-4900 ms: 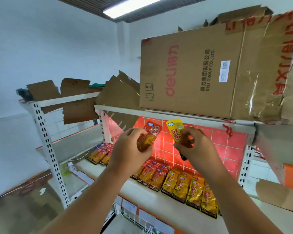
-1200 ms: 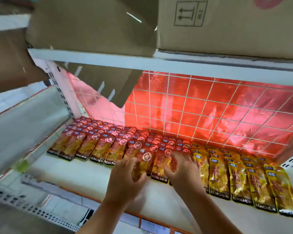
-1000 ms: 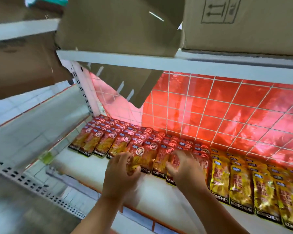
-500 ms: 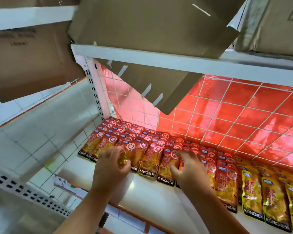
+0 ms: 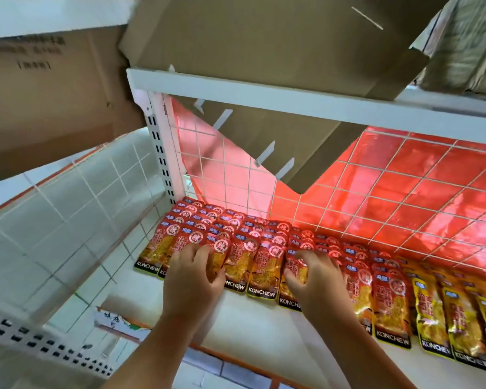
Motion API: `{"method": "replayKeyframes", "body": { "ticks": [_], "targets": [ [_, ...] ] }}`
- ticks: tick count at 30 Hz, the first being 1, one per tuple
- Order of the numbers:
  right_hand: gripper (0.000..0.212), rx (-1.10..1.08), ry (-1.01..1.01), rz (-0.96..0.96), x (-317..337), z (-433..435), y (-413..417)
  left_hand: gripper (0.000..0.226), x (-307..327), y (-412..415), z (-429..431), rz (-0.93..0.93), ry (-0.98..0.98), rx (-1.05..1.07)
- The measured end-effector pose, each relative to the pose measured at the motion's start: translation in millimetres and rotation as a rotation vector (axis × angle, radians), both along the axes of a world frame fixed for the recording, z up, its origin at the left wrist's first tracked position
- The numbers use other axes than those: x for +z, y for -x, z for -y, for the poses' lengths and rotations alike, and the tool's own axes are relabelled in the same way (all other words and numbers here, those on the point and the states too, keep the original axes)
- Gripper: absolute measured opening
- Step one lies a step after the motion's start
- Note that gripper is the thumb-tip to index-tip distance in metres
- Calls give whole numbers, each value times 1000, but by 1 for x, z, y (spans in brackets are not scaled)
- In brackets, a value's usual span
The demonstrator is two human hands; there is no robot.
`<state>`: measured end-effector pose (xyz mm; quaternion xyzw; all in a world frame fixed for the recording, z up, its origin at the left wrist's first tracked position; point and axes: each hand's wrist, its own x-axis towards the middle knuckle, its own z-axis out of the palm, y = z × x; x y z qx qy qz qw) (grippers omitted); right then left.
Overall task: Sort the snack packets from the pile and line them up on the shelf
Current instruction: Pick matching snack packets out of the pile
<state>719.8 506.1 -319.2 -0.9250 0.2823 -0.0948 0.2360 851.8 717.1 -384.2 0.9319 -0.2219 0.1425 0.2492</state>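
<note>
The red packets (KONCHEW printed along their bottoms) are lying on the shelf, partly hiding under the left hand at seven o'clock and the right hand at five, each pinching one with curled fingers.

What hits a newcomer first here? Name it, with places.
The overlapping rows of red snack packets along the white shelf, turning to yellow packets at the right. The left hand and right hand each pinch a front-row packet, before the glowing red backing.
</note>
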Motion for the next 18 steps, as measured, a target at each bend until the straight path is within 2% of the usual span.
{"method": "replayKeyframes", "body": {
  "ticks": [5, 18],
  "targets": [
    [46, -26, 27, 33, -2, -4, -1, 49, -2, 0, -2, 17, 3, 11],
    [46, -66, 59, 46, -1, -12, 11, 47, -2, -1, -1, 39, -4, 19]
  ]
}}
